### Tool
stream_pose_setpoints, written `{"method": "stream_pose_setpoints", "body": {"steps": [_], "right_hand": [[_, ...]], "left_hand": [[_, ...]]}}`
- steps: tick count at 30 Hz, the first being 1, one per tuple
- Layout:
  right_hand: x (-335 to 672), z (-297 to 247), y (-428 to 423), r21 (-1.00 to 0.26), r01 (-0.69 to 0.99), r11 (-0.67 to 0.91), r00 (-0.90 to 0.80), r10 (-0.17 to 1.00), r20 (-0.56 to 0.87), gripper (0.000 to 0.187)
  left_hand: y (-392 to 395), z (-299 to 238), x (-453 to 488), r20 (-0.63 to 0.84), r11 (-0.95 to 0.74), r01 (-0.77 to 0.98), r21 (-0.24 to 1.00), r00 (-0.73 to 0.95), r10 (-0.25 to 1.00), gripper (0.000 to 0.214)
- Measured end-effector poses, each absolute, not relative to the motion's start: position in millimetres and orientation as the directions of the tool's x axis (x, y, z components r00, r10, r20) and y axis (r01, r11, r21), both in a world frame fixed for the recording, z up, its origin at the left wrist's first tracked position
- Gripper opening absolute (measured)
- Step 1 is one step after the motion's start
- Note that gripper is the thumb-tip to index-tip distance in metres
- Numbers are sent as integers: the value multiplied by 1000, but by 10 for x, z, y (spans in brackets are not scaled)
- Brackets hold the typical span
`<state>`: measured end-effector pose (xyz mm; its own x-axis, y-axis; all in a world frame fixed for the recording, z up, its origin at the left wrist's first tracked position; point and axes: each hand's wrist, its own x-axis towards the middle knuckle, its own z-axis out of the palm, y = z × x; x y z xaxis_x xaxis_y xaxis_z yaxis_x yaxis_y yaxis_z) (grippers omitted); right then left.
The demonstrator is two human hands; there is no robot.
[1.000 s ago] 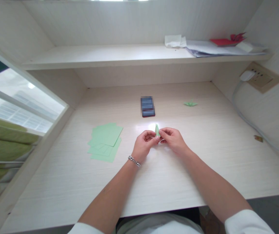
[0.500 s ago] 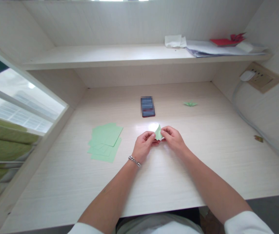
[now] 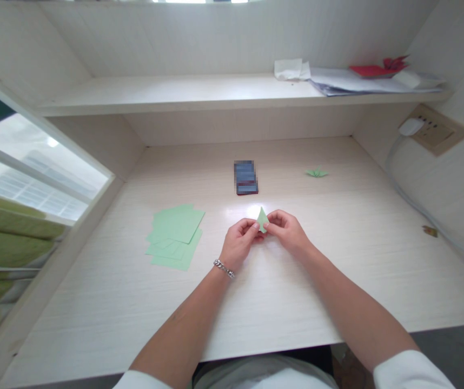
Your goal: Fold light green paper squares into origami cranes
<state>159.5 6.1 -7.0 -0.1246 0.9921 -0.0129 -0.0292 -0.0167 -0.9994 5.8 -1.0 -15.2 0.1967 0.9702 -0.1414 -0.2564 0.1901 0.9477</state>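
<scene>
A small piece of folded green paper [image 3: 262, 218], pointed at the top, is pinched between my two hands over the middle of the desk. My left hand [image 3: 240, 239] grips its left side between thumb and fingers; a chain bracelet [image 3: 224, 268] circles that wrist. From the other side, my right hand [image 3: 287, 231] presses its thumb against the paper's lower right, with the fingers curled behind. The fingertips hide the paper's lower edges. Left of my hands lies a loose stack of green paper sheets [image 3: 178, 227].
Beyond my hands lies a phone [image 3: 246, 177]. A folded green paper crane [image 3: 317, 173] sits at the back right. A white cable [image 3: 408, 200] runs from the wall socket [image 3: 438, 129] down the right side, past a small brownish piece [image 3: 430, 231]. Papers [image 3: 349, 81] rest on the shelf above.
My right hand has shifted slightly left, its thumb now lower on the folded paper. The paper looks narrower and flatter, with its sides drawn together. My left hand stays in place.
</scene>
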Motion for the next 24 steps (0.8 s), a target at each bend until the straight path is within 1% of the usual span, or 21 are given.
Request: {"method": "stream_pose_setpoints", "body": {"steps": [3, 6, 11, 15, 17, 19, 22, 24], "right_hand": [[1595, -54, 53, -999, 21, 29, -113, 993, 26, 22], [1593, -27, 37, -997, 64, 41, -104, 994, 34, 20], [1586, 27, 4, -993, 102, 54, -80, 996, 45, 21], [1579, 39, 2, -990, 120, 71, -44, 997, 66, 20], [1574, 20, 11, -993, 98, 70, -28, 997, 67, 20], [1569, -12, 24, -998, 42, 51, -5, 999, 51, 23], [1565, -52, 36, -996, -90, -14, -4, 1000, -14, 36], [1568, -55, 37, -987, -147, -64, -55, 997, -56, 43]], "left_hand": [[-11, -162, 58, -133, 180, -255, 950, 191, 973, 28], [-10, -173, 56, -132, 179, -261, 949, 185, 974, 28], [0, -182, 41, -123, 168, -266, 949, 180, 976, 29], [10, -172, 33, -121, 153, -242, 958, 141, 983, 30], [12, -165, 32, -117, 141, -250, 958, 110, 987, 30], [12, -159, 31, -108, 125, -268, 955, 81, 991, 34], [10, -156, 28, -99, 115, -274, 955, 72, 992, 45], [11, -155, 25, -107, 128, -257, 958, 94, 990, 46]]}}
